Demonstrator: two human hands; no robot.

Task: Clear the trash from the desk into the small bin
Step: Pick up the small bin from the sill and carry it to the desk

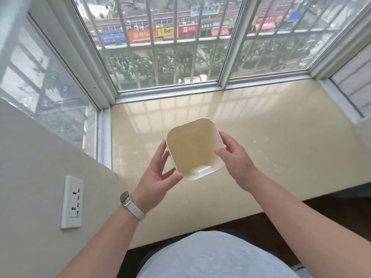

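A small white bin (194, 150), square with rounded corners, is held up over the cream desk surface (271, 157) with its open mouth turned toward the camera. Its inside looks empty: only smooth pale walls, a yellowish floor and a small white tab moulded near the lower rim show. 2 hands hold it between them. The left hand (158, 177) cups the lower left corner, thumb pressed against the rim and fingers spread along the left wall; the right hand (233, 157) closes on the right edge, thumb over the rim and fingers behind the wall. Both grips are clamped on the bin, which touches nothing else. No loose trash can be made out on the glossy surface, which carries only window reflections and faint smudges. A white-strapped watch (131, 205) sits on the left wrist. A wall socket (71, 202) is set into the beige wall at left. Barred windows (170, 43) enclose the desk on 3 sides, a street with shop signs beyond.
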